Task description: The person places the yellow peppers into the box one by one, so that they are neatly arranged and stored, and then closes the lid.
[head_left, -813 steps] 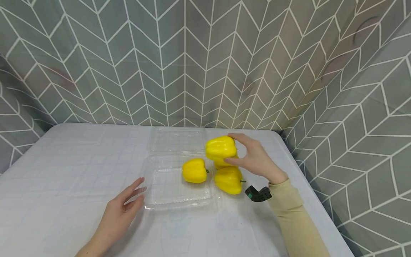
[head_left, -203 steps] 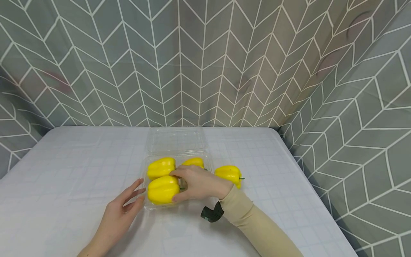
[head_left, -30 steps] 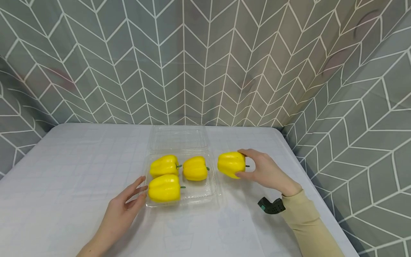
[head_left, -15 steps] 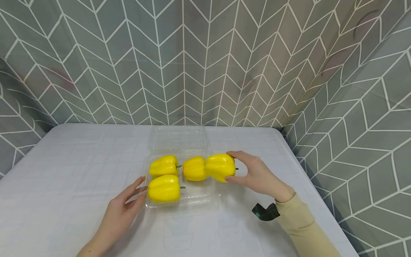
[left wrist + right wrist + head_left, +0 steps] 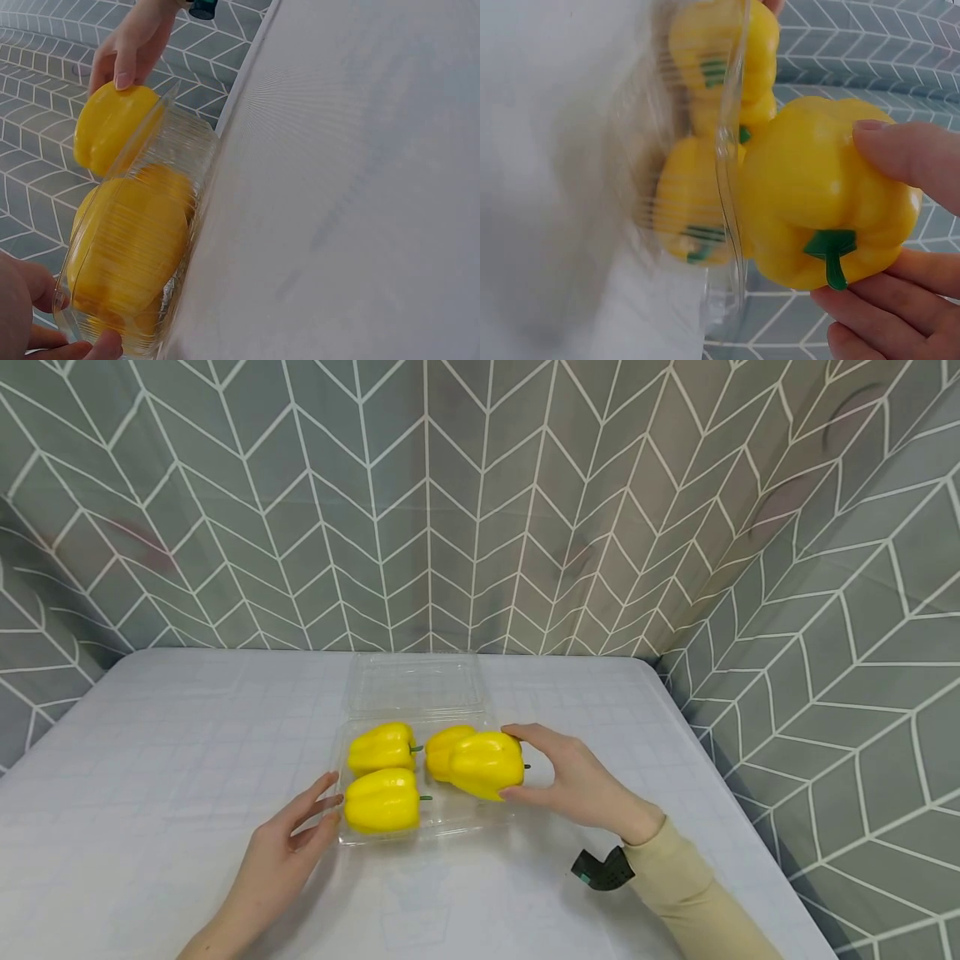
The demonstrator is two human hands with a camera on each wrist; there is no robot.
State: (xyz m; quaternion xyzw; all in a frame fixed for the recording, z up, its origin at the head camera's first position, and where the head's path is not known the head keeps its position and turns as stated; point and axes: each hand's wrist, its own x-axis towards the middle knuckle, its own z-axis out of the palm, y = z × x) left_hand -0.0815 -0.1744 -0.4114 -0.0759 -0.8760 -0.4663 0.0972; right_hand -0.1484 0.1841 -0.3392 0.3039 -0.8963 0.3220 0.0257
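Note:
A clear plastic clamshell tray (image 5: 457, 827) lies on the white table with its lid (image 5: 416, 685) folded back. Three yellow bell peppers lie in it: one at the back left (image 5: 381, 747), one at the front left (image 5: 382, 800), one at the back right (image 5: 440, 750), partly covered. My right hand (image 5: 573, 781) grips another yellow pepper (image 5: 487, 764) (image 5: 825, 195) just above the tray's right side, stem (image 5: 829, 251) towards the palm. My left hand (image 5: 292, 839) rests with straight fingers against the tray's front left corner (image 5: 82, 337).
The white table (image 5: 150, 777) has a rounded right edge (image 5: 720, 777). Grey herringbone-patterned cloth (image 5: 480, 502) hangs behind and on both sides. A dark wrist-worn device (image 5: 600, 870) sits under my right sleeve.
My right hand has carried the gripped pepper leftwards from the table beside the tray to over the tray's right side. The left hand and the three peppers inside have stayed put.

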